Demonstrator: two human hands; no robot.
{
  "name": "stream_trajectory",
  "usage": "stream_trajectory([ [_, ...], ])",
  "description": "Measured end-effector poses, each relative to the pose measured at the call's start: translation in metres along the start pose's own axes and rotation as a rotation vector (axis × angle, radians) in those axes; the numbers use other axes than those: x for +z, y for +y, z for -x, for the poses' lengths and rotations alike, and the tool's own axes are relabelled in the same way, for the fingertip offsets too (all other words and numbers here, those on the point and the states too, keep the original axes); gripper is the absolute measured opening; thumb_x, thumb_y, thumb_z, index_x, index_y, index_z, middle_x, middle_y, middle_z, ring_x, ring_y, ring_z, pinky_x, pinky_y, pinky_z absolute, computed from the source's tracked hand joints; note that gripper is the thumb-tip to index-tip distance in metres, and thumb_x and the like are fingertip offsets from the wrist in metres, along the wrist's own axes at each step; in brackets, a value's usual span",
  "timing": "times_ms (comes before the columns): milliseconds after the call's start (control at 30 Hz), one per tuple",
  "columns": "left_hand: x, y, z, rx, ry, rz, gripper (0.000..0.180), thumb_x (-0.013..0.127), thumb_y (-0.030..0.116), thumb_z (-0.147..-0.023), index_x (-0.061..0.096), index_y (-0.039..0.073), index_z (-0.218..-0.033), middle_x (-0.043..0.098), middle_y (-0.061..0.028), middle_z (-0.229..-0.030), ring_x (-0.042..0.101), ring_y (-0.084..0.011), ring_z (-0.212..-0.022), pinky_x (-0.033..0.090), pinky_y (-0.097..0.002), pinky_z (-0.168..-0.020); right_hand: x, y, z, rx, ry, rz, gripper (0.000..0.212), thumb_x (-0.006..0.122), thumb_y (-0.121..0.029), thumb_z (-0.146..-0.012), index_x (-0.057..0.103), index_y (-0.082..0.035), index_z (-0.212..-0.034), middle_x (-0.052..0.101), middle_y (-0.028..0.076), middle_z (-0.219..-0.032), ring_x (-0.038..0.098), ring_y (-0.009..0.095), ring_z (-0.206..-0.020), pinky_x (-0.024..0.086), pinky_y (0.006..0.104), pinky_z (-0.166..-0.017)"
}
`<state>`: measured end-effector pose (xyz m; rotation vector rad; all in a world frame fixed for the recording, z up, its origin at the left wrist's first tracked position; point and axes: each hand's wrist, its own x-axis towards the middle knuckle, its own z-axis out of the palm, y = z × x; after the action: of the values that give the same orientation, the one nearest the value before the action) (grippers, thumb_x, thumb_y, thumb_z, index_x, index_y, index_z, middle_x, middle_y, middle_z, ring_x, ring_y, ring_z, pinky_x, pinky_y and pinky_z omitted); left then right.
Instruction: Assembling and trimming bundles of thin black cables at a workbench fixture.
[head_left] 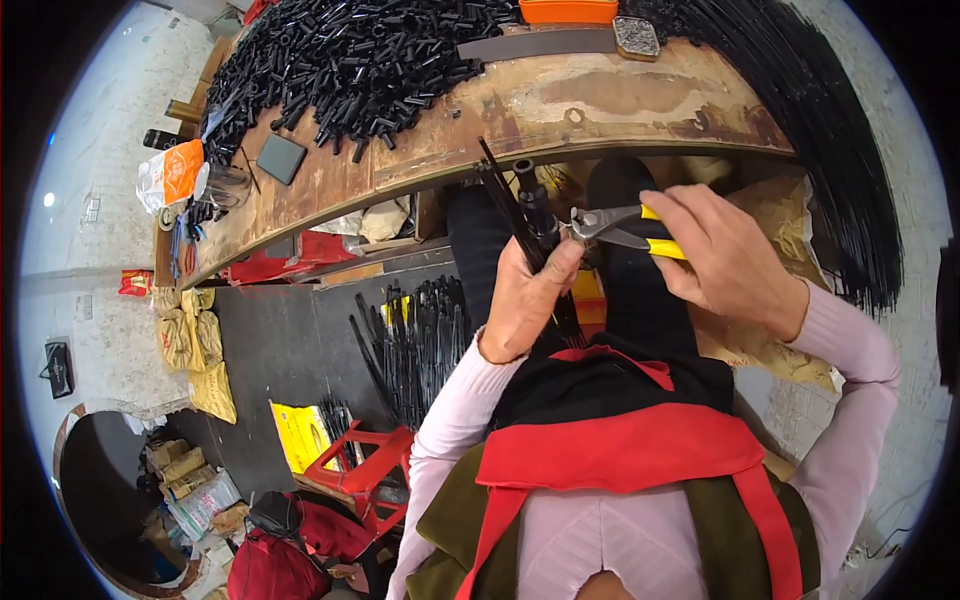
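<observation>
Pliers (625, 228) gripped in right hand (725, 255) meet black tube (533, 205) clenched in left hand (525, 300); finished tube pieces (350, 60) already heap the bench (560, 105).

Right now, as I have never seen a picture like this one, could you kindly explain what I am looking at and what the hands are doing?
There is one picture, taken by a wide fisheye camera worn on a person's head and looking down, so straight edges bend near the rim. The forearms in pale pink sleeves belong to the wearer. The left hand grips a bundle of thin black rods with a black tube piece at its top. The right hand holds yellow-handled cutting pliers, their tips at the bundle. Above them is a worn wooden workbench carrying a big heap of short black tube pieces, an orange box and a dark flat pad. Long black rods hang over its right end.
</observation>
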<state>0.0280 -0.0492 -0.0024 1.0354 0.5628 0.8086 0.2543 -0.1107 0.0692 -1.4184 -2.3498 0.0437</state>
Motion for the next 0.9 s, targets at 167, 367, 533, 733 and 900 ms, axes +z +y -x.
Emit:
stream_trajectory([
  [167,-0.013,-0.004,0.003,0.002,-0.204,0.031,0.028,0.065,0.032,-0.095,0.056,0.004,-0.096,0.047,0.0054,-0.073,0.039,-0.0042,-0.064,0.032,-0.0204,-0.056,-0.028,-0.002,-0.012,0.593,-0.708,-1.189,0.037,0.07,-0.007,-0.084,0.049,0.002,-0.113,0.052,0.002,-0.056,0.056,0.013,-0.044,0.043,0.0264,-0.043],
  [367,-0.008,-0.003,0.006,-0.022,-0.215,0.047,0.024,0.064,0.026,-0.096,0.054,0.006,-0.102,0.047,0.0059,-0.077,0.038,-0.0035,-0.064,0.03,-0.0191,-0.055,-0.002,-0.015,0.015,0.217,-0.174,-0.488,0.049,0.07,-0.007,-0.079,0.048,0.003,-0.121,0.059,0.013,-0.086,0.064,0.024,-0.071,0.051,0.0324,-0.061],
  [533,0.012,-0.004,-0.001,0.052,0.073,0.041,0.024,0.064,0.015,-0.095,0.052,0.005,-0.113,0.049,0.0042,-0.078,0.041,-0.0033,-0.063,0.032,-0.0191,-0.054,-0.002,0.001,0.003,-0.035,0.04,0.061,0.056,0.068,-0.004,-0.077,0.047,0.002,-0.129,0.061,0.018,-0.094,0.064,0.029,-0.08,0.052,0.0359,-0.07],
  [733,-0.013,0.004,0.007,-0.059,-0.322,0.164,0.058,0.074,0.03,-0.088,0.051,-0.001,-0.13,0.057,0.002,-0.08,0.047,-0.0042,-0.064,0.037,-0.02,-0.056,-0.003,-0.018,0.009,0.657,-0.74,-1.418,0.046,0.074,-0.008,-0.081,0.047,0.002,-0.117,0.059,0.006,-0.063,0.06,0.015,-0.049,0.044,0.0273,-0.046],
  [900,0.004,0.02,0.003,0.026,-0.125,-0.164,0.047,0.068,0.026,-0.093,0.053,-0.001,-0.128,0.055,0.0035,-0.076,0.046,-0.0053,-0.064,0.038,-0.0205,-0.061,0.019,-0.014,0.024,0.134,0.042,-0.266,0.061,0.07,-0.005,-0.077,0.043,0.002,-0.132,0.05,0.022,-0.118,0.056,0.035,-0.102,0.047,0.0391,-0.088],
])
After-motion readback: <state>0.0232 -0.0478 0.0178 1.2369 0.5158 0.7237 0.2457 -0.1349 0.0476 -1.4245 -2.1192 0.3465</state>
